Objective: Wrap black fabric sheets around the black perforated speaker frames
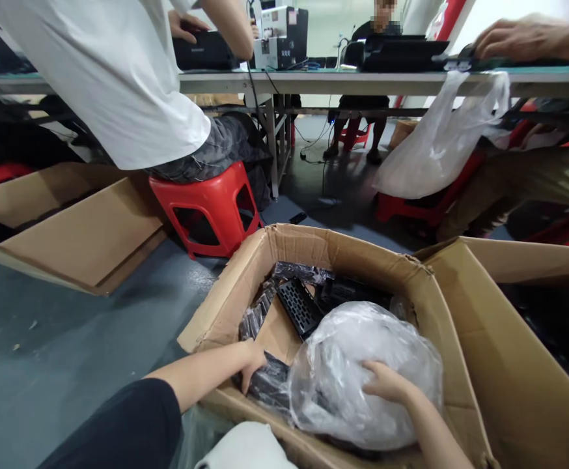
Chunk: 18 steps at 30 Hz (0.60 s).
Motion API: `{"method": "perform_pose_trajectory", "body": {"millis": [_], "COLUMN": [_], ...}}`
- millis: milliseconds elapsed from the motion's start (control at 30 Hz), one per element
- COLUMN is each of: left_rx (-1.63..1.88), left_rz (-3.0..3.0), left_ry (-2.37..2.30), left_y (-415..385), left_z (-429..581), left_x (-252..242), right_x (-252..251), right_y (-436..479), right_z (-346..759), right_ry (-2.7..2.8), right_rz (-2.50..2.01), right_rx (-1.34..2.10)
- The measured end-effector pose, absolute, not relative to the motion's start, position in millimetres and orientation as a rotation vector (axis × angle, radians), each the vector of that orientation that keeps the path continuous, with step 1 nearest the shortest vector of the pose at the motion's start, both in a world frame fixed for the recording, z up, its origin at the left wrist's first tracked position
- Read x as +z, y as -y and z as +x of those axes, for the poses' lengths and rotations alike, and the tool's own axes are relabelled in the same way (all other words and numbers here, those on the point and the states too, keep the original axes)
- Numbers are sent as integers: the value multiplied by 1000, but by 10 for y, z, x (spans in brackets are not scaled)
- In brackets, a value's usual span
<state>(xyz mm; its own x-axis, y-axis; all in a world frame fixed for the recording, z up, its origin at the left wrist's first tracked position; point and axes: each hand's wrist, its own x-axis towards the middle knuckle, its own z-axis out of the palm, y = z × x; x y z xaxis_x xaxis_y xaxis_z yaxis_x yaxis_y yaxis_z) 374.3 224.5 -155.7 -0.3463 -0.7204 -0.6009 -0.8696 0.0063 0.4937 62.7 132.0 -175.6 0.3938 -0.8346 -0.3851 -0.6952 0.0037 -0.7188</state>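
Note:
A big open cardboard box (343, 240) stands right in front of me. Inside its near left corner, my left hand (253, 362) is bent over the end of a plastic-wrapped black bundle (273, 384), fingers pointing down. A bulky clear plastic bag (333, 352) fills the right part of the box; its contents are hard to make out. My right hand (387, 382) lies against the top of this bag with thumb and fingers apart. Behind the bag, a black perforated part (300, 307) leans on the box floor, and more wrapped black pieces (258, 312) line the left wall.
Another cardboard box (484, 326) adjoins on the right, with a third box (84, 234) at left. A person in a white shirt (118, 85) sits on a red stool (211, 208). Beyond runs a long workbench (343, 81), where a plastic bag (426, 150) hangs.

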Motion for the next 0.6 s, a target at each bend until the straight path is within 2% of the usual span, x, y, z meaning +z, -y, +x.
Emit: {"method": "perform_pose_trajectory", "body": {"millis": [200,267,467,600], "left_rx": [1093,1051,1010,1125], "left_rz": [-1432,-1420,-1526,-1754], "left_ry": [-2104,-2116,-2157,-2133], "left_y": [-2281,-2228,-2092,-2089], "left_z": [3725,3779,4012,4274], "left_x": [-1501,-1391,-931,-648], "right_x": [-1387,-1268,-1146,-1114], "right_y": [-1424,-1457,-1386,-1357], "right_z": [661,719,693,621], "right_ry": [-1437,-1463,-1686,-1661], "right_rz": [-2198,-2326,-2362,-2279], "right_rx": [95,92,-201,-653]}}
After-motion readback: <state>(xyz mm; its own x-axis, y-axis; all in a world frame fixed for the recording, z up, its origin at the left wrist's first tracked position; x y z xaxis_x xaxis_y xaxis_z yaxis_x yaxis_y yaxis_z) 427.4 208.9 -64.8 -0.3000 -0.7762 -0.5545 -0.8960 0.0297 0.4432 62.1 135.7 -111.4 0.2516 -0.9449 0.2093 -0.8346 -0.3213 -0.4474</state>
